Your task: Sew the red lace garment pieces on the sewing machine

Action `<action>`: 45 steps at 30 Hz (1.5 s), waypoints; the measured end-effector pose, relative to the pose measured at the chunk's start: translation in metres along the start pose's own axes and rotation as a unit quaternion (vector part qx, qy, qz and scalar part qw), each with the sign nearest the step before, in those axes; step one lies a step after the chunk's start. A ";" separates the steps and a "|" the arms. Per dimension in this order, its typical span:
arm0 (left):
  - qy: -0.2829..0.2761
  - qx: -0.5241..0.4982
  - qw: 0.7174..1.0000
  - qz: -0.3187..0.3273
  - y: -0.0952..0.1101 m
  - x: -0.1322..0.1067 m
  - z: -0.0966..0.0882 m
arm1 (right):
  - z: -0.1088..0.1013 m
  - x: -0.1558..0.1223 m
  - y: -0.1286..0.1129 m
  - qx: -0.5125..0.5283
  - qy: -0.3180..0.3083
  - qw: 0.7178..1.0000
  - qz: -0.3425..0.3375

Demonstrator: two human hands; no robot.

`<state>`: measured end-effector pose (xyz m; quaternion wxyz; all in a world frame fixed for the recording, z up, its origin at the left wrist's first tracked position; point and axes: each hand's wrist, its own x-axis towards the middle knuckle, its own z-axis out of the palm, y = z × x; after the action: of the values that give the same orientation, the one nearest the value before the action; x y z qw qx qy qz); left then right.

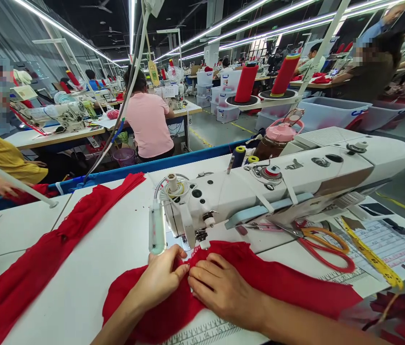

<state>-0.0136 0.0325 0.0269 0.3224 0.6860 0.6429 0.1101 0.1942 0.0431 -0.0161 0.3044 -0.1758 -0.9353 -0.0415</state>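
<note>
A piece of red fabric lies on the white table under the needle of a white sewing machine. My left hand pinches the fabric's edge just in front of the presser foot, fingers closed on the cloth. My right hand rests beside it, fingers pressed down on the same fabric and touching the left hand's fingertips. A long red fabric strip runs away across the table to the left.
Red-and-orange scissors and a yellow tape measure lie right of the machine. Red thread cones stand behind it, next to a pink-lidded bottle. A person in a pink shirt sits ahead; another in yellow works at left.
</note>
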 end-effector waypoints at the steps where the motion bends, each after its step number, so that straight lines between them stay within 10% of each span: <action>1: 0.002 0.002 1.000 -0.002 0.000 0.001 0.001 | 0.000 0.001 0.000 0.002 -0.002 1.000 0.002; 17: 0.217 0.127 0.968 0.019 0.003 -0.001 0.043 | -0.002 0.010 -0.001 0.049 -0.004 0.999 -0.014; 28: 0.345 0.149 0.925 0.052 -0.003 -0.027 0.027 | -0.021 0.002 0.005 0.137 -0.052 0.988 0.049; 35: 0.334 0.115 0.902 0.248 -0.018 -0.043 0.065 | -0.023 0.014 0.011 0.153 0.004 0.984 0.091; 45: 0.333 0.225 0.883 0.240 -0.045 -0.039 0.080 | -0.006 0.002 0.007 0.088 -0.023 0.989 0.113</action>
<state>-0.0101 -0.0303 -0.0507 -0.1104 0.7964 0.5355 0.2586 0.1987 0.0494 -0.0100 0.2996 -0.2538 -0.9162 0.0800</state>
